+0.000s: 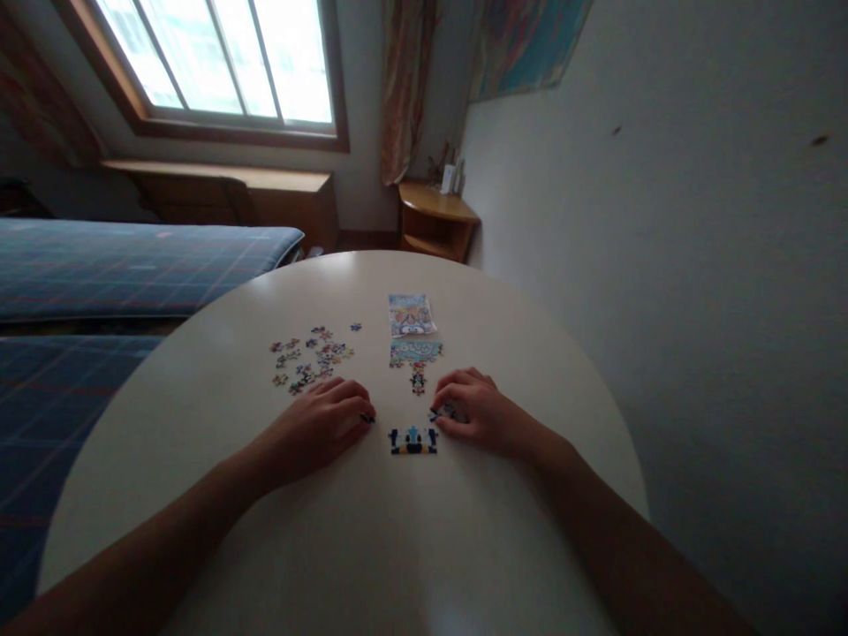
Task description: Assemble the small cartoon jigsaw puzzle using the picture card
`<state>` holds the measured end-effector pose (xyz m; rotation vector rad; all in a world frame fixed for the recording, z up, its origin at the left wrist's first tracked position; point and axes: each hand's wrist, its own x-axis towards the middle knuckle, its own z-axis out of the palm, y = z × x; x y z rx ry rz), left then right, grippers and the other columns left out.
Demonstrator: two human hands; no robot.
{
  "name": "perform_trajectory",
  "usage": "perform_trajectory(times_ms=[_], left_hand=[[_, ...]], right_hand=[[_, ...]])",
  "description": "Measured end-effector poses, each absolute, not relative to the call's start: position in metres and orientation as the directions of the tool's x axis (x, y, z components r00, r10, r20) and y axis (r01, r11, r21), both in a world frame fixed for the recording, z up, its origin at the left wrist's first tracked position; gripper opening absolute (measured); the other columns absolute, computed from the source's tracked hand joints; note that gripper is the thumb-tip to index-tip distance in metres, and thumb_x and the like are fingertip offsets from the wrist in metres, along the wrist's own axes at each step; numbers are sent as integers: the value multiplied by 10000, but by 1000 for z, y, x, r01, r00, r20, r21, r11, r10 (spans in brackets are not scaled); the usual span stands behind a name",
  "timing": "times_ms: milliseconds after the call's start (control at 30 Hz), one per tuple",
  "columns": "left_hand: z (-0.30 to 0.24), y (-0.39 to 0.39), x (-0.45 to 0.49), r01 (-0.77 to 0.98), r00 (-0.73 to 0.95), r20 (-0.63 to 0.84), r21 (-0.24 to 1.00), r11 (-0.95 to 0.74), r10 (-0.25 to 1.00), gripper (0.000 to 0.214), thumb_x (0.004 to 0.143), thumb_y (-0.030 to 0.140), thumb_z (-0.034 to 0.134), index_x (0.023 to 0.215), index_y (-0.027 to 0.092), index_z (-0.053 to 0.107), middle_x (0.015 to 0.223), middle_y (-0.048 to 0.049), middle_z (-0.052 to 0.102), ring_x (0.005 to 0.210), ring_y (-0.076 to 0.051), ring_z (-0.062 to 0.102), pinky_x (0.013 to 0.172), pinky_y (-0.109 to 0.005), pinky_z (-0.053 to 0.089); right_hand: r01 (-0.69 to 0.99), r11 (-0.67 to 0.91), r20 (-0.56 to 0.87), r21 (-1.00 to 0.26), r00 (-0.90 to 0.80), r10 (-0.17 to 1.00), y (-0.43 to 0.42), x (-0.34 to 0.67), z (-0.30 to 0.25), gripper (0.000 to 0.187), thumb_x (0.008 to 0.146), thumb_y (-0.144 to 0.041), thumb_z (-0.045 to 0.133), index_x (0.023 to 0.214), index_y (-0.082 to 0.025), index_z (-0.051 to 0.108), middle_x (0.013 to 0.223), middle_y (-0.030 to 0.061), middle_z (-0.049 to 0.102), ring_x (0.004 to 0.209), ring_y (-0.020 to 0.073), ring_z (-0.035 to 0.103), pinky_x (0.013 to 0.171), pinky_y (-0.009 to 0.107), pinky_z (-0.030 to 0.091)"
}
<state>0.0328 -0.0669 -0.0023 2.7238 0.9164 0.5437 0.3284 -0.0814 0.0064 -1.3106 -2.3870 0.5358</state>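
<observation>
My left hand (324,422) rests on the round white table (344,548) with its fingers curled, a dark puzzle piece (367,418) at its fingertips. Fingers pinched, my right hand (473,408) grips a small puzzle piece (442,411). Between the hands lies a joined strip of puzzle pieces (413,440). A small cluster of joined pieces (418,381) sits just beyond it. Further back lie a longer assembled strip (415,352) and a small reference picture (411,314). Several loose pieces (310,358) are scattered beyond my left hand.
A bed with a blue plaid cover (119,265) stands to the left of the table. A wooden corner shelf (437,221) and a window (225,62) are at the back. A white wall (662,265) runs along the right.
</observation>
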Motion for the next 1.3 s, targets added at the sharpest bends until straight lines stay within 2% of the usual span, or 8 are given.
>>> perform_trajectory(times_ms=[133, 267, 400, 667, 967, 1067, 1200, 1300], left_hand=[[0, -85, 51, 373, 856, 264, 276, -886, 444, 276, 963, 258, 552, 1235, 256, 595, 1230, -68, 626, 1102, -223, 582, 983, -406, 463], [2, -95, 59, 315, 901, 228, 239, -918, 369, 411, 942, 291, 576, 1348, 247, 531, 1296, -84, 601, 1152, -261, 560, 1014, -439, 458], [4, -95, 58, 301, 916, 191, 256, -918, 354, 442, 937, 306, 575, 1365, 212, 513, 1311, -84, 601, 1167, -267, 553, 1026, -436, 456], [9, -96, 58, 275, 912, 211, 318, -907, 351, 460, 925, 300, 577, 1375, 224, 515, 1299, -83, 622, 1177, -258, 568, 1033, -417, 456], [11, -96, 58, 276, 920, 188, 308, -911, 343, 458, 906, 304, 603, 1349, 205, 537, 1308, -86, 622, 1186, -271, 568, 1034, -432, 466], [11, -96, 58, 274, 921, 192, 303, -913, 340, 450, 905, 303, 603, 1338, 197, 544, 1314, -93, 620, 1189, -276, 567, 1026, -436, 471], [11, -96, 58, 265, 914, 214, 327, -907, 344, 466, 901, 295, 599, 1355, 218, 530, 1307, -88, 623, 1192, -264, 568, 1038, -430, 463], [10, -96, 58, 258, 915, 218, 331, -908, 339, 472, 903, 294, 592, 1363, 217, 522, 1307, -88, 623, 1188, -262, 570, 1036, -425, 463]], right_hand=[[710, 511, 141, -485, -514, 846, -82, 329, 8, 167, 797, -241, 747, 953, -213, 695, 1116, 73, 662, 1126, 247, 539, 1018, 427, 343], [692, 516, 137, -504, -526, 839, -83, 331, 12, 256, 797, -211, 724, 1050, -218, 683, 1150, 87, 647, 1143, 251, 534, 1044, 440, 334], [700, 520, 133, -490, -530, 838, -83, 332, 13, 270, 804, -197, 715, 1068, -246, 698, 1123, 80, 644, 1119, 252, 540, 1030, 449, 337], [723, 501, 114, -476, -514, 850, -81, 328, 13, 208, 786, -250, 764, 988, -261, 717, 1100, 64, 636, 1100, 251, 538, 1013, 446, 338], [714, 494, 86, -496, -526, 846, -81, 325, 15, 216, 728, -181, 778, 909, -217, 666, 1122, 67, 663, 1128, 260, 533, 1016, 447, 331], [704, 500, 93, -505, -531, 842, -82, 325, 15, 227, 727, -158, 771, 914, -215, 657, 1053, 54, 694, 1121, 257, 547, 1002, 437, 343], [678, 489, 104, -549, -525, 845, -82, 325, 13, 130, 777, -183, 744, 888, -213, 683, 916, 43, 726, 1001, 225, 626, 965, 405, 392], [615, 459, 139, -641, -495, 858, -82, 323, 9, 22, 840, -221, 690, 844, -208, 706, 854, 31, 739, 853, 174, 668, 854, 320, 473]])
